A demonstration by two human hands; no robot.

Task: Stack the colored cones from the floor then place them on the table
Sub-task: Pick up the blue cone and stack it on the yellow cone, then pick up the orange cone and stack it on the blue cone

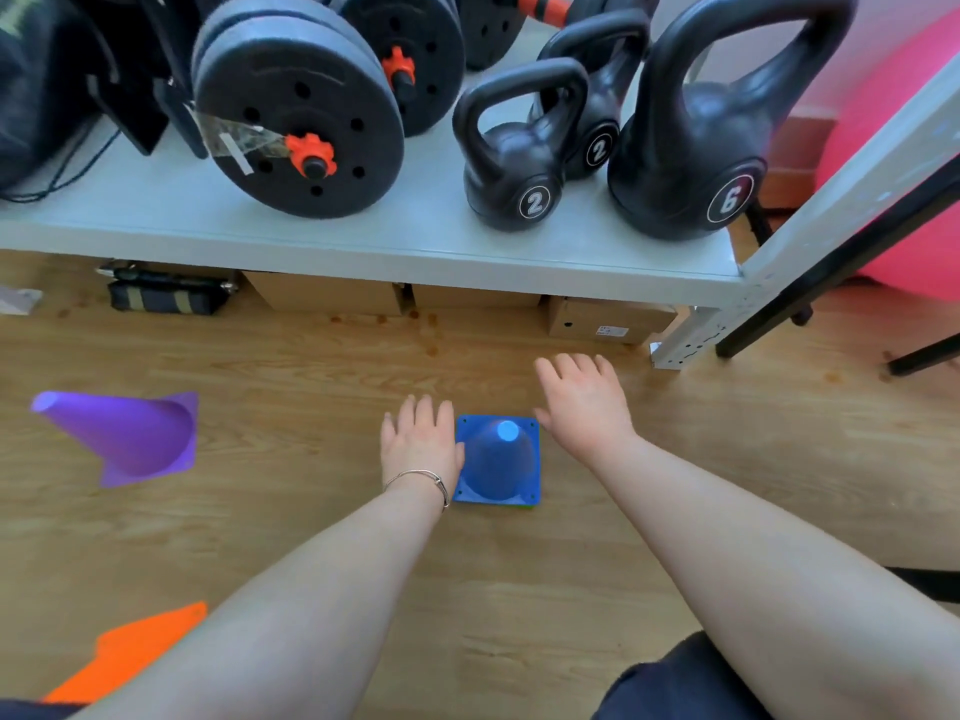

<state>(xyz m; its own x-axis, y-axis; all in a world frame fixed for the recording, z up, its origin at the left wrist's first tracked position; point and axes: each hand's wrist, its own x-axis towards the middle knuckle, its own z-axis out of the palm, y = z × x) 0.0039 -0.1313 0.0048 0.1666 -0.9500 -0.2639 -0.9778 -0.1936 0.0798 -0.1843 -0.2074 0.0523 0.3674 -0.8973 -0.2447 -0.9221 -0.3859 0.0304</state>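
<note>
Three cones are on the floor: one blue cone (497,462) upright at centre, one purple cone (122,436) toppled at nine o'clock, one orange cone (132,652) at seven o'clock. The left hand (420,441) and right hand (584,400) flank the blue one, fingers spread, holding nothing; three kettlebells (511,163) stand at one o'clock.

Black kettlebells (511,168) and weight plates (298,106) on a grey shelf (363,236), cardboard boxes (327,296) beneath.

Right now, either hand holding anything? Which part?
Nothing held. Left hand and right hand are open, flanking the upright blue cone; left may touch its side.
</note>
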